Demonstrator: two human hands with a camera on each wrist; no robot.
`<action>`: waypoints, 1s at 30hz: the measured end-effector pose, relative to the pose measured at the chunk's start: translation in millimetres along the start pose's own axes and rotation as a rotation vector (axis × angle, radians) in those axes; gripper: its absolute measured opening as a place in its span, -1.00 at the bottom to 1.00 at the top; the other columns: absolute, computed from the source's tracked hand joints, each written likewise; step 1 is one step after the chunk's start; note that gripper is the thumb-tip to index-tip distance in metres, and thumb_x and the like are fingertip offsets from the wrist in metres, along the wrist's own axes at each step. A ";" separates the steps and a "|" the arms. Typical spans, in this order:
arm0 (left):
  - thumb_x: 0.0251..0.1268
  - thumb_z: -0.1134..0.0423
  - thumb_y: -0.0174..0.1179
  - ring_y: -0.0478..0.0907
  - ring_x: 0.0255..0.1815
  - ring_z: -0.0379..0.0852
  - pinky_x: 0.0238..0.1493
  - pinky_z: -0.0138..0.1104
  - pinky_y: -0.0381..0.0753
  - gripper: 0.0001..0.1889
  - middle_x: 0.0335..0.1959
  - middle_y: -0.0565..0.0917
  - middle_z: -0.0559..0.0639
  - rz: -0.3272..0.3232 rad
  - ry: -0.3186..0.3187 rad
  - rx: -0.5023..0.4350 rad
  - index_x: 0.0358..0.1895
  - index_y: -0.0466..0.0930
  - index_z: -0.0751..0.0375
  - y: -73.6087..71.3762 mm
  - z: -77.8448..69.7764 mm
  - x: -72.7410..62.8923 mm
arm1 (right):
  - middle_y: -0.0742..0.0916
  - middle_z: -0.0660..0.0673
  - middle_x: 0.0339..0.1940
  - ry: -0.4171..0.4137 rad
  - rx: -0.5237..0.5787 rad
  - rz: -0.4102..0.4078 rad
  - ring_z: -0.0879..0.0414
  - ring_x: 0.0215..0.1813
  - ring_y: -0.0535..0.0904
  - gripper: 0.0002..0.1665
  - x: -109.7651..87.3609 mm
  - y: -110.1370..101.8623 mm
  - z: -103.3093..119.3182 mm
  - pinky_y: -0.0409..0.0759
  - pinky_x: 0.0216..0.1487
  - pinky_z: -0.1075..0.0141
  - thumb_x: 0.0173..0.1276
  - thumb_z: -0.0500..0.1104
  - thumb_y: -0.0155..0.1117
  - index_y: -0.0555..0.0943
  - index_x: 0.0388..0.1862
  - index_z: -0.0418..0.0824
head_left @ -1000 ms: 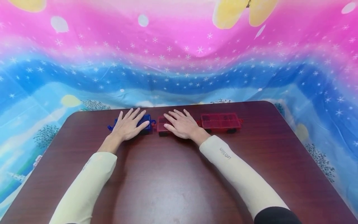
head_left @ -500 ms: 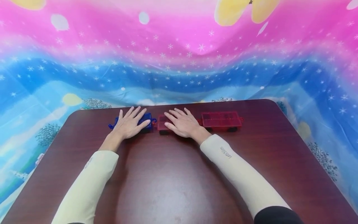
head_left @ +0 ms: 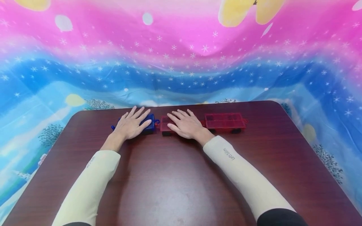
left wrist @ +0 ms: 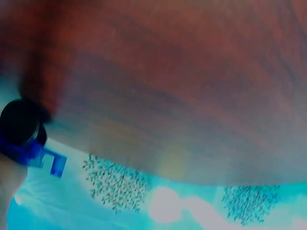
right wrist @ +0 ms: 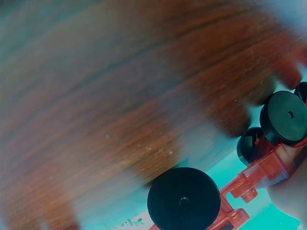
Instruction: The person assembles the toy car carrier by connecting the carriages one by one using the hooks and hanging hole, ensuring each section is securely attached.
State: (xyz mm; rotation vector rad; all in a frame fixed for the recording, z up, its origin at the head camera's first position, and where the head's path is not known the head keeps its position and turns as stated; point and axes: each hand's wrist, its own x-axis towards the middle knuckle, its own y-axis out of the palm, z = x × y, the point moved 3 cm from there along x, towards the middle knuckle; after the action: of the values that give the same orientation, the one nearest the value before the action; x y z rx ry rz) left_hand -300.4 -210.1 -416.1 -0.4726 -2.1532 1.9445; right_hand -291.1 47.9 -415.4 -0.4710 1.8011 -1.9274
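Note:
A blue see-through toy wagon (head_left: 150, 121) stands near the table's far edge. My left hand (head_left: 128, 127) lies over it, palm down with fingers spread. Its end hook (left wrist: 57, 164) and a black wheel (left wrist: 20, 122) show in the left wrist view. Just right of it is a red see-through toy wagon (head_left: 164, 125), mostly hidden under my right hand (head_left: 185, 125), which also lies flat with straight fingers. A second red wagon (head_left: 225, 121) stands farther right, beside my right wrist. In the right wrist view, a red coupling (right wrist: 244, 189) bridges the two red wagons between their black wheels (right wrist: 183, 199).
The wagons form one row along the back of a dark brown table (head_left: 169, 175) with rounded corners. Behind and at the sides hangs a pink and blue snowflake-print cloth (head_left: 181, 56). Pale sleeves (head_left: 87, 185) cover both forearms.
The head view has shifted very slightly. Both hands stay resting on the same wagons, and the row keeps its place on the table.

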 end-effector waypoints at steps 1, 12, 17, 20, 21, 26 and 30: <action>0.48 -0.48 -0.51 -0.32 0.66 0.19 0.50 0.28 -0.21 -0.18 0.68 -0.08 0.03 -0.010 -0.002 0.000 0.67 -0.13 -0.19 0.9 0.7 -0.9 | 0.17 -0.01 0.67 -0.003 0.004 0.000 -0.02 0.67 -0.06 -0.20 0.2 0.4 0.3 -0.24 0.59 -0.11 0.61 0.39 -0.43 -0.01 0.70 0.14; 0.46 -0.50 -0.36 -0.30 0.66 0.21 0.43 0.38 -0.39 -0.13 0.68 -0.06 0.05 -0.048 0.004 -0.070 0.67 -0.03 -0.09 -0.5 6.3 -2.0 | 0.17 -0.01 0.67 -0.007 0.001 -0.007 -0.01 0.67 -0.05 -0.20 1.3 1.0 -0.2 -0.23 0.59 -0.11 0.61 0.39 -0.43 0.00 0.70 0.13; 0.45 -0.50 -0.34 -0.30 0.66 0.21 0.42 0.39 -0.42 -0.13 0.68 -0.06 0.06 -0.048 0.006 -0.067 0.67 -0.03 -0.09 -3.2 7.3 -2.6 | 0.17 -0.02 0.67 -0.009 -0.008 -0.007 -0.02 0.67 -0.06 -0.19 1.4 -1.6 -1.1 -0.22 0.59 -0.10 0.61 0.39 -0.43 -0.01 0.70 0.13; 0.43 -0.52 -0.35 -0.30 0.66 0.20 0.43 0.39 -0.40 -0.11 0.68 -0.06 0.06 -0.049 0.003 -0.053 0.67 -0.03 -0.09 -3.4 7.2 -3.6 | 0.17 -0.02 0.67 -0.014 -0.013 -0.012 -0.02 0.66 -0.05 -0.19 1.9 -2.5 -1.0 -0.21 0.59 -0.10 0.61 0.39 -0.44 -0.01 0.70 0.12; 0.42 -0.53 -0.34 -0.30 0.66 0.20 0.43 0.39 -0.40 -0.09 0.68 -0.06 0.06 -0.051 0.001 -0.051 0.67 -0.03 -0.09 -3.2 7.4 -3.5 | 0.17 -0.02 0.67 -0.015 -0.014 -0.013 -0.02 0.66 -0.05 -0.19 2.0 -2.7 -0.9 -0.20 0.59 -0.10 0.61 0.39 -0.44 -0.01 0.70 0.12; 0.30 -0.62 -0.25 -0.27 0.66 0.20 0.43 0.39 -0.39 0.01 0.68 -0.05 0.07 -0.046 0.002 -0.046 0.67 -0.01 -0.08 -1.5 7.6 -3.9 | 0.17 -0.01 0.67 -0.014 -0.007 -0.006 -0.02 0.66 -0.05 -0.19 2.5 -1.8 -0.1 -0.22 0.59 -0.10 0.61 0.39 -0.44 -0.02 0.70 0.13; 0.14 -0.69 -0.13 -0.25 0.66 0.18 0.43 0.39 -0.34 0.11 0.68 -0.04 0.05 -0.042 0.003 -0.032 0.66 0.01 -0.09 0.6 8.1 -5.4 | 0.16 -0.01 0.67 -0.017 -0.001 0.004 -0.02 0.67 -0.07 -0.18 2.6 0.2 0.5 -0.24 0.59 -0.09 0.60 0.40 -0.46 -0.02 0.70 0.13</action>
State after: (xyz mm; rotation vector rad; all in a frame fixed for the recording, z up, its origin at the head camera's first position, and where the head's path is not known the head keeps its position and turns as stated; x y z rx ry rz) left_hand -298.2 -219.5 -417.3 -0.4316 -2.1769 1.8888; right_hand -293.1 46.1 -415.7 -0.4825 1.7910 -1.9150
